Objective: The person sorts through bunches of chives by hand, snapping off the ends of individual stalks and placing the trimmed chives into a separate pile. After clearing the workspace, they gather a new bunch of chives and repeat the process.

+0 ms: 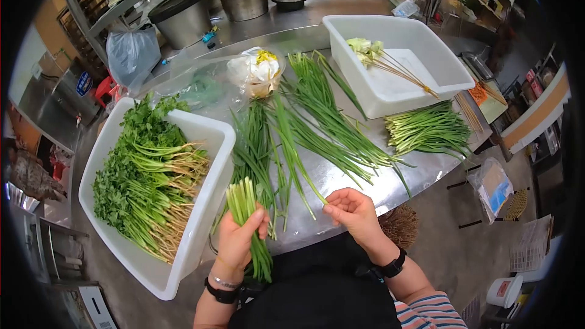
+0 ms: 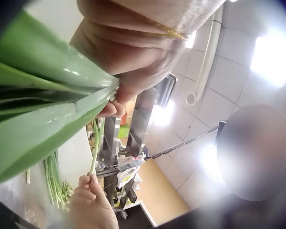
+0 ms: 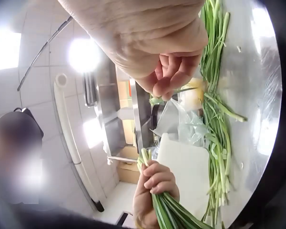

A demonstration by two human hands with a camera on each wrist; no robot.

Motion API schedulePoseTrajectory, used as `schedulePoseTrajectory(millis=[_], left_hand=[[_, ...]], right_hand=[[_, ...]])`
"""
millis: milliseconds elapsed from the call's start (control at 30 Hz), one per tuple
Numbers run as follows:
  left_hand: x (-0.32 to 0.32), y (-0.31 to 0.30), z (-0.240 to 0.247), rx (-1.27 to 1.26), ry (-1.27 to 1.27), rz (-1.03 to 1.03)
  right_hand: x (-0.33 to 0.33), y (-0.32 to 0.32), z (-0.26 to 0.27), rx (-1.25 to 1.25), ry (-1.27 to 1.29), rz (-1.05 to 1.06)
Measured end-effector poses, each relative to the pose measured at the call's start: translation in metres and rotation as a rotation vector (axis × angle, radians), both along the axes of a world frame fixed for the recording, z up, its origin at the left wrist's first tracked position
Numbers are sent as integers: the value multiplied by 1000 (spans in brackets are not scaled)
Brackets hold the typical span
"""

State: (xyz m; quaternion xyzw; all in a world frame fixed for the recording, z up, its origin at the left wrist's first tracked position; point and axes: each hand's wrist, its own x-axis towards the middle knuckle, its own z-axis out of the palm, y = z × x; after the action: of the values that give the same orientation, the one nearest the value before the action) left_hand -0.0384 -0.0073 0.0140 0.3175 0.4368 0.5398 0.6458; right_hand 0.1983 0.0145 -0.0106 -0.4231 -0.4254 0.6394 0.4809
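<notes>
Upright in my left hand (image 1: 236, 240) is a bunch of garlic chives (image 1: 242, 198), gripped round the middle with the pale cut ends up and the flat green leaves hanging below. With thumb and fingertips my right hand (image 1: 356, 218) pinches the pale end of a single garlic chive stalk (image 1: 304, 176), whose leafy part trails back over the table. Loose garlic chives (image 1: 326, 122) lie spread on the metal table (image 1: 341, 192), beyond both hands. In the right wrist view, the left hand (image 3: 155, 186) holds its bunch (image 3: 174, 212) below the right fingers.
Left stands a white tub (image 1: 226, 140) of rooted leafy celery or coriander (image 1: 152, 176). At the back right, another white tub (image 1: 390, 106) holds skewered pale vegetables (image 1: 368, 50). A neat pile of chives (image 1: 429, 129) lies before it. Plastic bags (image 1: 259, 70) and pots (image 1: 244, 3) stand behind.
</notes>
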Motion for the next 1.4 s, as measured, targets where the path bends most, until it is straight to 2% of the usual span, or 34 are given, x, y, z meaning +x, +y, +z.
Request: schedulePoseTrajectory(millis=[200,267,400,467,567,667,900,1067,1200,1267,1300,1367,1400], left_hand=[[13,17,-9,-14,8,57],[16,20,-13,-43,-98,106],[13,22,-20,-39,-127,44],[11,21,-26,-59,-117,23],[9,23,-25,-51,-125,-2],[8,26,-19,-59,-164,-3],[-5,26,-11,-15,-229,71],[-13,30,-4,36,-229,132],[-13,30,-3,78,-210,131],[-10,29,-2,75,-208,118],[-9,28,-2,72,-202,101],[-8,27,-4,78,-192,94],[-9,27,-6,89,-177,86]], right_hand=[[-21,-7,1,-24,-63,94],[-24,-9,-3,3,-99,165],[-29,-12,-6,84,-177,195],[-29,-10,-4,-64,-51,243],[-28,-8,-10,-166,-66,347],[-28,-8,-10,-142,-94,395],[-21,-13,-10,-67,-352,416],[8,-20,-22,-81,-372,404],[33,-28,-21,-151,-237,247],[53,-28,-33,-169,5,-71],[59,-26,-35,-172,0,-70],[69,-22,-37,-56,322,-325],[77,-21,-34,-57,318,-324]])
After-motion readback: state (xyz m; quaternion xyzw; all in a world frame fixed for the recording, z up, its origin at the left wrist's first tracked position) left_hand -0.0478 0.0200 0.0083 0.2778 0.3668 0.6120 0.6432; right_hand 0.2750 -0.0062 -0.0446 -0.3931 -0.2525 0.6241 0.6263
